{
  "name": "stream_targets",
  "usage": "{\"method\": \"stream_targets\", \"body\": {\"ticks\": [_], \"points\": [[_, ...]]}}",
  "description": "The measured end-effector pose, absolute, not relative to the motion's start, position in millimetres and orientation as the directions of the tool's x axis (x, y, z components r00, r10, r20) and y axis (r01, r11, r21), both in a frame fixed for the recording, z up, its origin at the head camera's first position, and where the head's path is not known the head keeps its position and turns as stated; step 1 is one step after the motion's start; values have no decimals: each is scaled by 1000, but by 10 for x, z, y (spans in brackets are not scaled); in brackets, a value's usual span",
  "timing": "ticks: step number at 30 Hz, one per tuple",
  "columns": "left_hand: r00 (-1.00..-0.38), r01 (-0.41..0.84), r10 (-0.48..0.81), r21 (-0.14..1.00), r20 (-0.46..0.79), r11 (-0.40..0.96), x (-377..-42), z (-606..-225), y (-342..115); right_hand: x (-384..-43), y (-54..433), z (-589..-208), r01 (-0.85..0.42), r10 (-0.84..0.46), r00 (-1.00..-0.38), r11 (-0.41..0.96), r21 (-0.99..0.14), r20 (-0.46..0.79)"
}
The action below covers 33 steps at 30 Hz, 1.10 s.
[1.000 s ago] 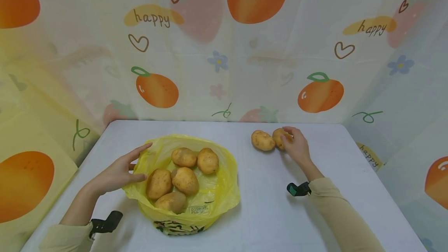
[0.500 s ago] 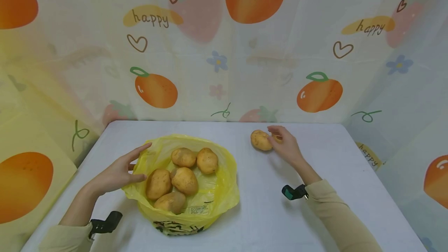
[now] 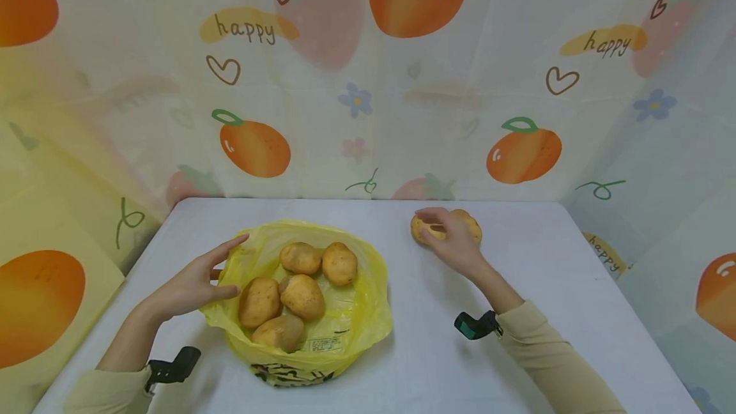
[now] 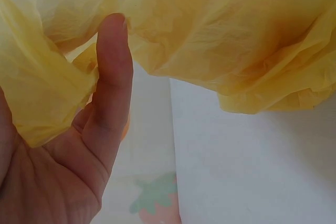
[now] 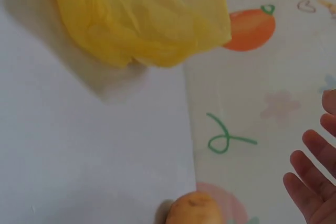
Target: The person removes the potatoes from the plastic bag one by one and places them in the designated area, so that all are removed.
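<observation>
A yellow plastic bag stands wide open with several potatoes inside. My left hand is at the bag's left rim, thumb and index finger spread apart. In the left wrist view, a fold of the bag hangs between the fingers and palm. My right hand hovers over two potatoes outside the bag. The left potato shows between its thumb and fingers; the right potato is partly hidden behind the hand. The right wrist view shows nothing in the parted fingers, with one potato below.
Everything stands on a white-covered table. A fruit-printed cloth hangs along its back edge and both sides. Black cameras are strapped to the left wrist and right wrist.
My right hand has moved left, from the right loose potato to over the left one, uncovering the right one again. Left hand and bag stay put.
</observation>
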<state>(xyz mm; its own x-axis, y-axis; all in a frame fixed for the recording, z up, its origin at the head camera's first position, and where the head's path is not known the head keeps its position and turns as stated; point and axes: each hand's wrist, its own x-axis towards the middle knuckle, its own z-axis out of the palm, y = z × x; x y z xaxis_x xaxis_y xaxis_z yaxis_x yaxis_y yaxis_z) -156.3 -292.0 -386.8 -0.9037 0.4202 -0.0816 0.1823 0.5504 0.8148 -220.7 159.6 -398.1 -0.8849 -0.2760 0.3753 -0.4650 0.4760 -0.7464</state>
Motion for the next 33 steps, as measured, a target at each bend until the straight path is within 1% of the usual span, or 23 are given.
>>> {"method": "stream_targets", "body": {"ticks": [7,15,21,26,33], "points": [[-907,211,416,789,-62,577,-1565,-3865,-2915,-2090,1443,-3886,-505,-333,-860,444,-740,387],[-905,232,423,782,-44,578,-1566,-3872,-2901,-1923,1237,-3829,-501,-403,-846,380,-777,348],[-905,235,423,781,-41,579,-1572,-3878,-2900,-1840,1064,-3850,-519,-457,-823,366,-772,337],[-905,226,423,787,-49,575,-1570,-3885,-2899,-1762,913,-3885,-508,-523,-804,354,-785,284],[-903,246,428,779,-32,577,-1568,-3892,-2902,-1670,719,-3960,-523,-599,-756,309,-794,265]]}}
